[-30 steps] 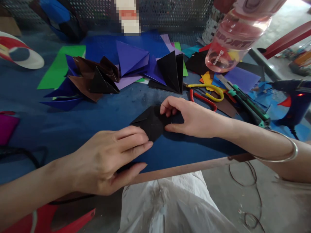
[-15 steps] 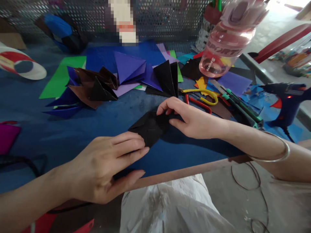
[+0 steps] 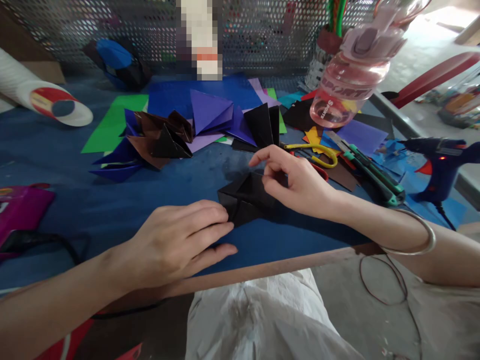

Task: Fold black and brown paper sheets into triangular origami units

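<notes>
A folded piece of black paper (image 3: 245, 202) lies on the blue tabletop between my hands, its upper flap partly raised. My left hand (image 3: 191, 240) rests flat at its left edge, fingers stretched out and fingertips touching the paper, thumb apart on the table. At the paper's upper right is my right hand (image 3: 283, 175), with thumb and curled fingers closed around the flap's edge; the forefinger points out above it. The exact pinch is partly hidden by the fingers. Beyond my hands stand folded black paper (image 3: 170, 142), brown paper (image 3: 150, 135) and purple paper (image 3: 210, 111).
Yellow-and-red-handled scissors (image 3: 326, 156), a green utility knife (image 3: 375, 172) and a glue gun (image 3: 438, 160) with a lit red light lie to the right. A pink bottle (image 3: 337, 85) stands behind them. At left are a white paper roll (image 3: 56, 100) and a magenta object (image 3: 30, 210).
The view has shifted slightly. The black paper has moved a little to the right, and its flap now stands more open. My right forefinger has lifted off the paper.
</notes>
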Action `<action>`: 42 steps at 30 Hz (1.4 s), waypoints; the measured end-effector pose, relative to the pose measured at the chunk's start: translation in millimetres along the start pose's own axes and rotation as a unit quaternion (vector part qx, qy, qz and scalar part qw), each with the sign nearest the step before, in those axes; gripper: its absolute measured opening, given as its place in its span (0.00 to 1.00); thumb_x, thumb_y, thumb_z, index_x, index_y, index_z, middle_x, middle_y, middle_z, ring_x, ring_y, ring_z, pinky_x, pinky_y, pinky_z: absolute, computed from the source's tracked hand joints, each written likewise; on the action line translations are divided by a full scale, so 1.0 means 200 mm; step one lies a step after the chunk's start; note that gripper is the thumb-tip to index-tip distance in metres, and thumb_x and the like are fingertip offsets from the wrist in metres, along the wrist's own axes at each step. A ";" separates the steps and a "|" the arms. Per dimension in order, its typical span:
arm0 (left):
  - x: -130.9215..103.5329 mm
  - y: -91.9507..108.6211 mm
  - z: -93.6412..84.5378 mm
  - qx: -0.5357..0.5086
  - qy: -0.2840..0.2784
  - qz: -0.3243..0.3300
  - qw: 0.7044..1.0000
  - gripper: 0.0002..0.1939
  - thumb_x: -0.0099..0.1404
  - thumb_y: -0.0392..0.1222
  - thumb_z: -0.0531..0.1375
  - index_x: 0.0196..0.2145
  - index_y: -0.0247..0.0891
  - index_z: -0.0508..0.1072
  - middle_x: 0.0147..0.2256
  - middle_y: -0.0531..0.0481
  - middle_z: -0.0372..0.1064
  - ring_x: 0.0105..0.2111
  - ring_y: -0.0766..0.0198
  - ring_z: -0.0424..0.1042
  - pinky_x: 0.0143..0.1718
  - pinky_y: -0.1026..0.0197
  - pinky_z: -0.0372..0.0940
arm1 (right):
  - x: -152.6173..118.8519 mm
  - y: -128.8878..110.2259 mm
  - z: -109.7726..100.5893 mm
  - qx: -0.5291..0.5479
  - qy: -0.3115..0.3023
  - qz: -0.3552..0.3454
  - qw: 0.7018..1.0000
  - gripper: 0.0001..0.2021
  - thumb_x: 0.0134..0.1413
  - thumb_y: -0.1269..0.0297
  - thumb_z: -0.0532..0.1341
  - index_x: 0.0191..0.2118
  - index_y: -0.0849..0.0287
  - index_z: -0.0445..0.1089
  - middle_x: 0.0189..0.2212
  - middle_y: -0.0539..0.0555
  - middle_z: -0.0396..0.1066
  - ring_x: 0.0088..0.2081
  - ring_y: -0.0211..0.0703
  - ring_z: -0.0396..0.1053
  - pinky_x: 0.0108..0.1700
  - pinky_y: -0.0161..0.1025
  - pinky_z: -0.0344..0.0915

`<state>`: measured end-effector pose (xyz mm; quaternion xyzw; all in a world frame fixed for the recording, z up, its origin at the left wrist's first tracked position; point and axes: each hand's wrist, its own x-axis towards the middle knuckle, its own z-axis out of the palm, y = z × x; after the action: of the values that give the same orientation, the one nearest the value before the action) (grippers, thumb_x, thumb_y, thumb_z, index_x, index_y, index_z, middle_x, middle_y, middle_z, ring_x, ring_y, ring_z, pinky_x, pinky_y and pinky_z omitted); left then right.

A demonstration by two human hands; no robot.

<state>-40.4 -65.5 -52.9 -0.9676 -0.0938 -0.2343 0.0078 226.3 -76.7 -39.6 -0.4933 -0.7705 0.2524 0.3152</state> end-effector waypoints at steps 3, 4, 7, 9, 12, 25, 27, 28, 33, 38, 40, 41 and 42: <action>0.00 0.00 0.00 0.020 0.002 -0.021 1.000 0.09 0.71 0.42 0.63 0.43 0.33 0.75 0.41 0.44 0.78 0.41 0.58 0.79 0.36 0.60 0.75 | 0.00 -0.02 -0.01 0.036 -0.046 0.002 0.998 0.13 0.55 0.75 0.52 0.39 0.60 0.73 0.25 0.45 0.67 0.26 0.34 0.61 0.31 0.34 0.57; 0.00 0.00 0.00 0.029 0.002 -0.028 0.999 0.07 0.71 0.40 0.62 0.43 0.33 0.75 0.42 0.44 0.78 0.41 0.58 0.79 0.36 0.60 0.74 | 0.00 -0.03 -0.02 0.050 -0.062 0.003 0.997 0.14 0.55 0.75 0.51 0.37 0.60 0.74 0.25 0.46 0.68 0.26 0.34 0.62 0.31 0.34 0.57; 0.00 -0.02 0.00 0.063 -0.004 -0.035 0.997 0.06 0.71 0.32 0.60 0.44 0.33 0.74 0.44 0.44 0.78 0.43 0.58 0.80 0.38 0.60 0.75 | -0.01 -0.02 -0.02 0.073 -0.085 -0.027 0.993 0.19 0.52 0.78 0.49 0.38 0.61 0.75 0.27 0.47 0.72 0.26 0.34 0.64 0.31 0.33 0.59; -0.01 -0.04 0.00 0.079 -0.010 -0.038 0.996 0.08 0.70 0.29 0.58 0.46 0.32 0.74 0.46 0.43 0.78 0.45 0.57 0.80 0.42 0.60 0.75 | -0.01 0.00 -0.01 0.057 -0.078 -0.092 0.991 0.20 0.48 0.80 0.50 0.40 0.61 0.76 0.29 0.48 0.75 0.29 0.35 0.68 0.35 0.34 0.62; -0.01 -0.06 0.00 0.093 -0.012 -0.043 0.995 0.11 0.70 0.26 0.56 0.48 0.30 0.74 0.47 0.42 0.78 0.47 0.56 0.79 0.46 0.58 0.75 | -0.01 0.03 0.01 -0.030 -0.054 -0.194 0.979 0.20 0.48 0.80 0.53 0.43 0.60 0.75 0.35 0.50 0.78 0.35 0.39 0.72 0.44 0.39 0.64; 0.00 -0.06 0.00 0.090 -0.018 -0.044 0.995 0.14 0.70 0.26 0.55 0.47 0.32 0.77 0.47 0.42 0.79 0.44 0.55 0.81 0.38 0.57 0.77 | 0.02 0.12 0.01 -0.196 -0.044 -0.305 0.931 0.20 0.63 0.78 0.54 0.54 0.58 0.76 0.56 0.57 0.76 0.63 0.52 0.68 0.60 0.54 0.68; 0.00 -0.06 0.00 0.089 -0.015 -0.043 0.995 0.13 0.70 0.26 0.55 0.47 0.32 0.77 0.47 0.42 0.79 0.44 0.55 0.81 0.40 0.57 0.77 | 0.02 0.13 0.01 -0.196 -0.065 -0.327 0.922 0.18 0.65 0.77 0.54 0.51 0.58 0.77 0.54 0.55 0.78 0.64 0.52 0.68 0.61 0.54 0.68; 0.00 -0.06 0.00 0.089 -0.013 -0.043 0.995 0.13 0.69 0.26 0.56 0.46 0.31 0.77 0.47 0.42 0.79 0.45 0.55 0.81 0.40 0.57 0.77 | 0.02 0.13 0.01 -0.194 -0.065 -0.339 0.918 0.17 0.66 0.75 0.54 0.50 0.59 0.78 0.52 0.55 0.79 0.63 0.51 0.69 0.61 0.53 0.69; 0.00 -0.06 0.00 0.084 -0.008 -0.044 0.995 0.13 0.69 0.25 0.56 0.46 0.31 0.78 0.46 0.42 0.79 0.45 0.55 0.81 0.42 0.58 0.77 | 0.01 0.10 0.00 -0.178 -0.068 -0.387 0.902 0.14 0.69 0.71 0.54 0.46 0.64 0.79 0.47 0.59 0.81 0.51 0.46 0.79 0.58 0.46 0.72; -0.02 -0.05 0.00 0.057 -0.011 -0.038 0.998 0.13 0.69 0.26 0.56 0.48 0.31 0.77 0.49 0.41 0.78 0.48 0.56 0.80 0.48 0.57 0.76 | 0.00 0.10 -0.01 -0.176 -0.109 -0.396 0.895 0.14 0.71 0.63 0.56 0.48 0.61 0.78 0.50 0.59 0.80 0.53 0.45 0.78 0.58 0.45 0.73; -0.02 -0.04 0.00 0.044 -0.009 -0.030 0.999 0.12 0.70 0.28 0.57 0.48 0.31 0.77 0.50 0.40 0.78 0.49 0.56 0.79 0.50 0.58 0.76 | 0.00 0.09 -0.01 -0.168 -0.109 -0.400 0.894 0.14 0.71 0.61 0.56 0.46 0.62 0.78 0.49 0.60 0.80 0.52 0.45 0.78 0.58 0.45 0.73; -0.02 -0.04 0.00 0.038 -0.008 -0.026 0.999 0.12 0.70 0.29 0.57 0.48 0.32 0.77 0.49 0.41 0.78 0.48 0.57 0.79 0.50 0.58 0.76 | 0.00 0.09 0.00 -0.163 -0.107 -0.401 0.895 0.15 0.71 0.61 0.56 0.45 0.63 0.78 0.48 0.60 0.80 0.52 0.46 0.78 0.57 0.45 0.74; -0.02 -0.04 0.00 0.032 -0.006 -0.022 0.999 0.11 0.70 0.30 0.58 0.47 0.32 0.77 0.49 0.41 0.78 0.47 0.57 0.80 0.49 0.58 0.76 | -0.01 0.09 0.00 -0.157 -0.103 -0.401 0.897 0.15 0.71 0.61 0.57 0.42 0.63 0.79 0.47 0.60 0.81 0.51 0.46 0.79 0.56 0.44 0.74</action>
<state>-45.0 -58.8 -54.8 -0.9658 -0.1227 -0.2260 0.0328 237.4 -71.0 -51.8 -0.1570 -0.9608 0.0298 0.2266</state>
